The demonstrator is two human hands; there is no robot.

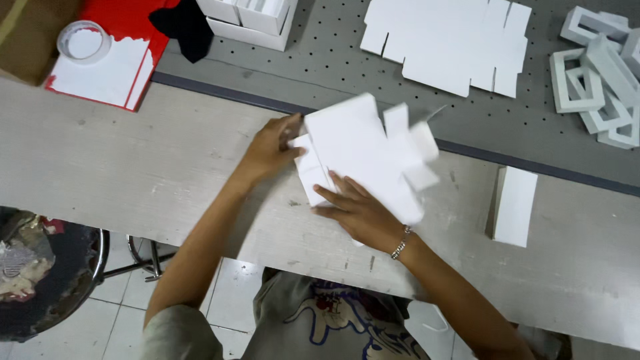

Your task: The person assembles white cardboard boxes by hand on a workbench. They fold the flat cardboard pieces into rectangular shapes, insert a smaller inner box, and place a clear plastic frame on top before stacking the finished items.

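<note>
While the pale wooden workbench (133,167) carries it, the flat white die-cut cardboard box blank (363,150) lies mid-bench, left hand (270,150) pinching its left edge, right hand (360,213) pressing flat, fingers spread, on its near side. Uneven pressure could crease its flaps crooked.

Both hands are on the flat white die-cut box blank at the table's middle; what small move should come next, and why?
Probably fold one side flap up along its crease. The box blank is mostly flat on the wooden table, the right hand pressing its near edge flat while the left hand grips its left edge, and the flaps on its right already lift, blurred.
</note>
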